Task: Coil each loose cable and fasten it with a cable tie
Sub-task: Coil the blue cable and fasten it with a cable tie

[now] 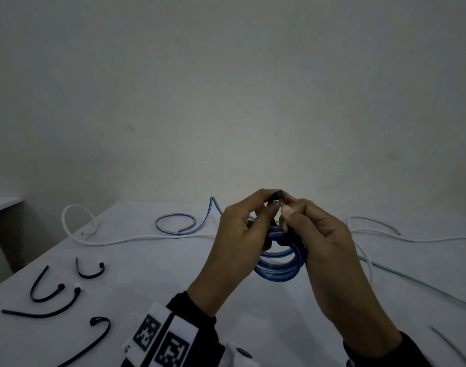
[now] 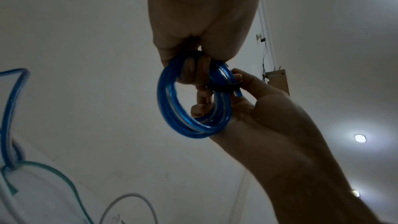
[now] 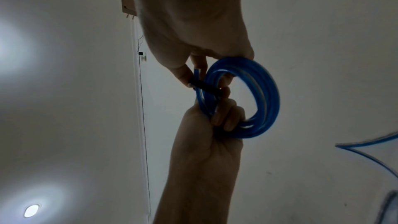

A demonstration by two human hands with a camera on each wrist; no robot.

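Note:
I hold a blue cable coil (image 1: 279,271) above the white table (image 1: 152,263), with several turns bunched together. A black cable tie (image 1: 278,195) loops round the top of the coil. My left hand (image 1: 263,205) has its lower fingers curled through the coil, and its thumb and forefinger pinch the tie's head. My right hand (image 1: 292,207) pinches the tie beside it. In the left wrist view my left fingers (image 2: 193,74) pass inside the coil (image 2: 168,108) next to the tie (image 2: 224,88). In the right wrist view my right fingertips (image 3: 187,79) grip the tie (image 3: 206,88) on the coil (image 3: 269,100).
Several loose black cable ties (image 1: 54,295) lie at the table's near left. A loose blue cable (image 1: 173,226) and a white cable (image 1: 78,221) lie behind them. A green cable (image 1: 411,279) and more white cable (image 1: 372,223) run at the right. The table's left edge is close.

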